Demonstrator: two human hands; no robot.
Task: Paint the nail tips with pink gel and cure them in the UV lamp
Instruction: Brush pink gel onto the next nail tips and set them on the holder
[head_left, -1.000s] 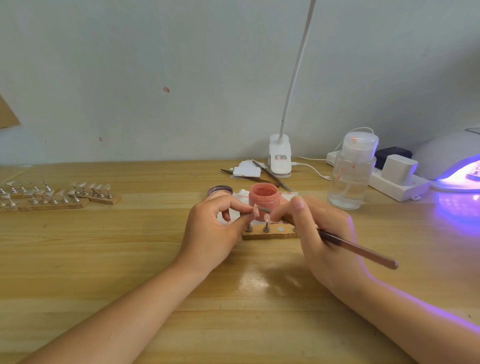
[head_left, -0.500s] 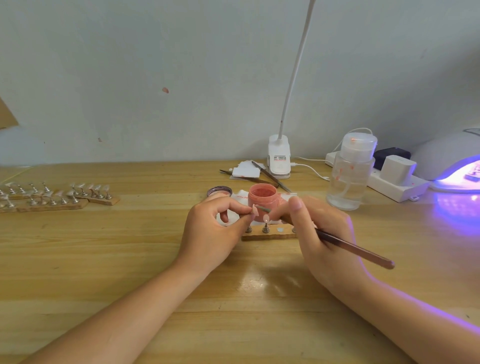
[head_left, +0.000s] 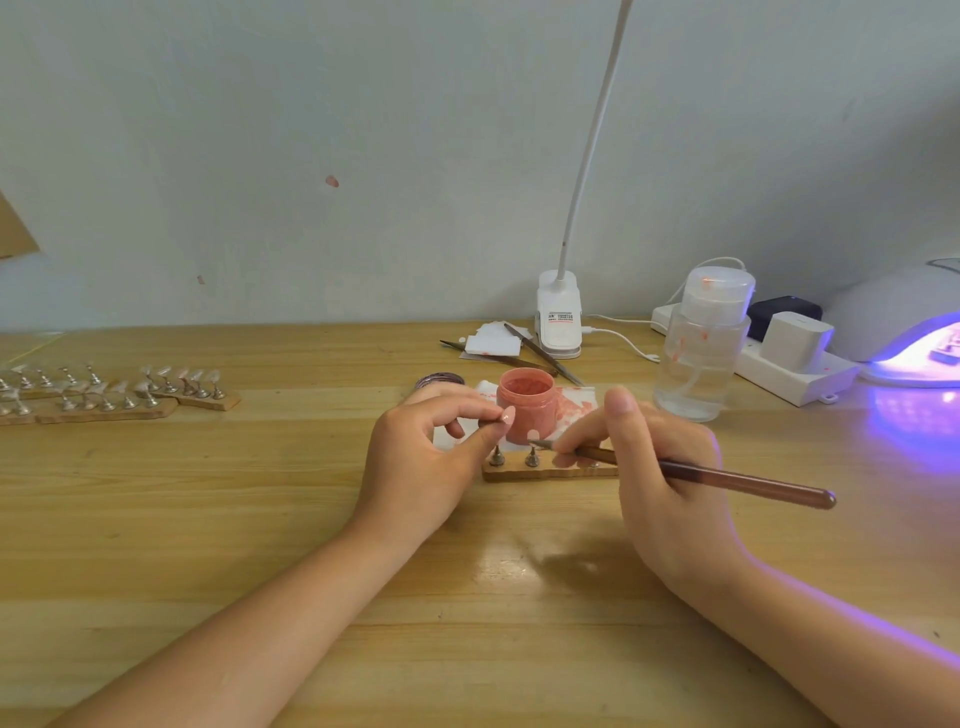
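Note:
My left hand (head_left: 421, 457) pinches a small stand carrying a pink nail tip (head_left: 507, 414), held just above a short wooden holder strip (head_left: 545, 470). On that strip another stand carries a nail tip (head_left: 533, 435). My right hand (head_left: 660, 467) grips a brown gel brush (head_left: 727, 478), its tip pointing left at that second nail tip. An open jar of pink gel (head_left: 527, 402) stands right behind the strip. The UV lamp (head_left: 904, 332) glows purple at the far right, with a strip inside it.
Wooden strips with several nail tips on stands (head_left: 114, 389) lie at the left. Behind the jar are its lid (head_left: 439, 380), white pads and tools (head_left: 498, 345), a clip lamp base (head_left: 558, 319), a clear pump bottle (head_left: 701, 348) and a power strip with plugs (head_left: 795, 358).
The brush tip has dropped from the nail tip in my left hand to the nail tip standing on the strip. My left hand has hardly moved.

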